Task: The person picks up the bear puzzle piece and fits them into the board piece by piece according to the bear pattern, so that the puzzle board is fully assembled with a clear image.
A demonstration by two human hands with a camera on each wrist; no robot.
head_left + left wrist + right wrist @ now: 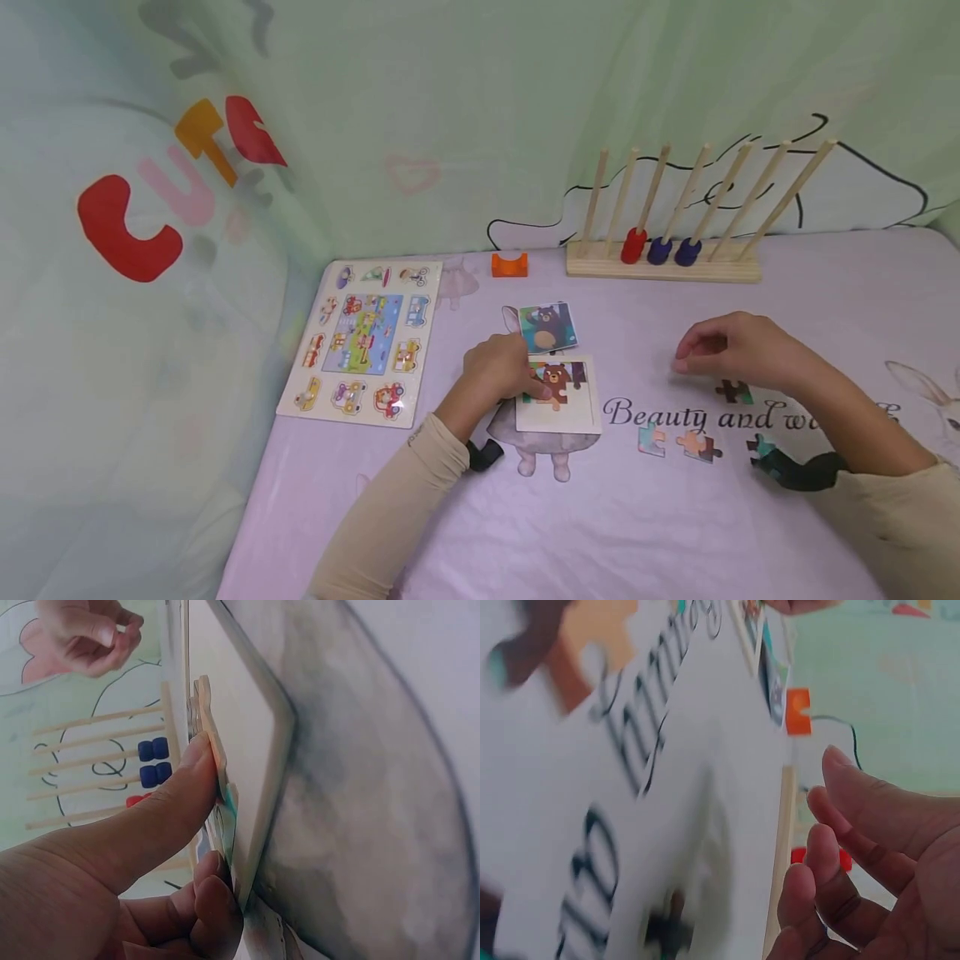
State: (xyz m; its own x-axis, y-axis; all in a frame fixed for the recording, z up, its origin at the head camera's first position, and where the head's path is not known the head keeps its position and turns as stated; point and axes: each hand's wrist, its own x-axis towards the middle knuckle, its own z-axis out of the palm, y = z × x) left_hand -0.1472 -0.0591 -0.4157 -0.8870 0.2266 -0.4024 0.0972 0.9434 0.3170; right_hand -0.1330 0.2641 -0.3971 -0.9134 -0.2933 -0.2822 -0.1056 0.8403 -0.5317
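My left hand (pixel 498 371) grips the left edge of a small wooden puzzle board (pixel 558 421). Its thumb (pixel 176 799) presses on the fitted bear pieces (pixel 553 382), while the other fingers curl at the board's side. Part of the tray's bottom and right shows bare wood. Just above lies a bear picture card (pixel 547 327). My right hand (pixel 738 354) hovers over the cloth with loosely bent fingers and holds nothing. Near it lie several loose jigsaw pieces: a dark piece (pixel 733 392), a blue-and-pink piece (pixel 652 440) and an orange-brown piece (pixel 699 447) among them.
At the left lies a vehicle peg puzzle (pixel 300 404). An orange block (pixel 510 266) sits at the back, beside a wooden peg rack (pixel 663 268) with upright rods and red and blue beads. Fabric walls (pixel 450 100) stand behind and to the left.
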